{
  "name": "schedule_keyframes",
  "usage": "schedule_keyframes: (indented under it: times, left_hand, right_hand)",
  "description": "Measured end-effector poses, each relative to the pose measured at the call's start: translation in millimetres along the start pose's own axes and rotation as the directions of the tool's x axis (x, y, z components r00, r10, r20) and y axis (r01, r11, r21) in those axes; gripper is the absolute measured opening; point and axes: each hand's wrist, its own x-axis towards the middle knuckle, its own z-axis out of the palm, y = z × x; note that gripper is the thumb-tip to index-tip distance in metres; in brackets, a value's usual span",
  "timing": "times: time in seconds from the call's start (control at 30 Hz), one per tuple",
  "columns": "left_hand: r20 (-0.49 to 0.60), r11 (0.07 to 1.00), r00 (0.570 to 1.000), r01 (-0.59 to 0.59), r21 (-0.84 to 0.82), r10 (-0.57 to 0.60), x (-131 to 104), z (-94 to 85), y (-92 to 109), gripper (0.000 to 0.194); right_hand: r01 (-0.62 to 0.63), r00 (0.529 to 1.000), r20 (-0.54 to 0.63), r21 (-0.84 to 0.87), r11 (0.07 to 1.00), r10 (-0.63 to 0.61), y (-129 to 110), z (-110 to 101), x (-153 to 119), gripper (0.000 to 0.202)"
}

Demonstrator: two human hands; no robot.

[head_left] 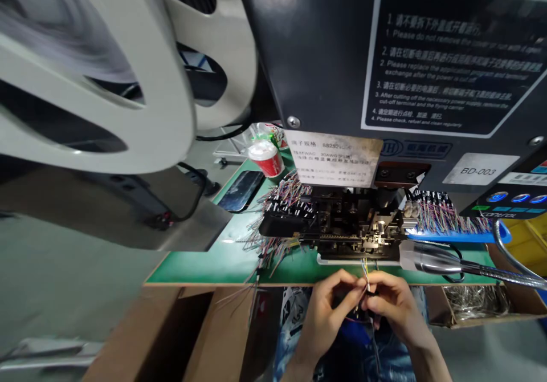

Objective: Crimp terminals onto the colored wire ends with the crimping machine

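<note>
Machine [325,74]: dark-grey, boxy metal housing.
Worktop [226,256]: flat green board beneath machine.
Left hand [328,309]: bare, fingertips pinching thin multicoloured wires [366,269].
Right hand [396,301]: bare, fingers closed on same wires.
Wires: crossing worktop's near edge, upper ends at machine.

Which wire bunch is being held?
The small wire bunch pinched by the left hand and right hand; the left wire heap lies on the green tabletop, the right heap in a blue tray.
</note>
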Motion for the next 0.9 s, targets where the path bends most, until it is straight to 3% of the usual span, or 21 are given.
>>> schedule_keyframes:
  times: [0.1, 0.27, 0.53, 0.67, 0.9]
  left_hand:
    - [0.032, 0.995, 0.999, -0.041, -0.092, 0.044, 1, -8.0, 1, 0.033]
    - [0.136, 0.985, 0.983, -0.108, -0.136, 0.126, 6, -11.2, 3, 0.029]
    - [0.153, 0.98, 0.978, -0.119, -0.161, 0.144, 15, -7.3, -4, 0.011]
    - [0.156, 0.976, 0.981, -0.084, -0.199, 0.116, 14, -5.4, 3, 0.004]
    - [0.154, 0.929, 0.987, 0.095, -0.358, -0.041, 13, 2.0, 10, 0.01]
  right_hand:
    - [-0.047, 0.998, 0.03, 0.013, 0.999, 0.046, -3, 0, -1, 0.032]
    - [0.037, 0.999, 0.012, 0.05, 0.998, -0.038, 4, -4, 2, 0.024]
    - [0.119, 0.992, -0.034, -0.128, 0.985, -0.124, 11, -12, -1, 0.022]
    - [0.097, 0.993, -0.05, -0.113, 0.989, -0.103, 16, -12, -1, 0.024]
    - [0.137, 0.988, -0.051, -0.11, 0.984, -0.143, 18, -9, 1, 0.017]
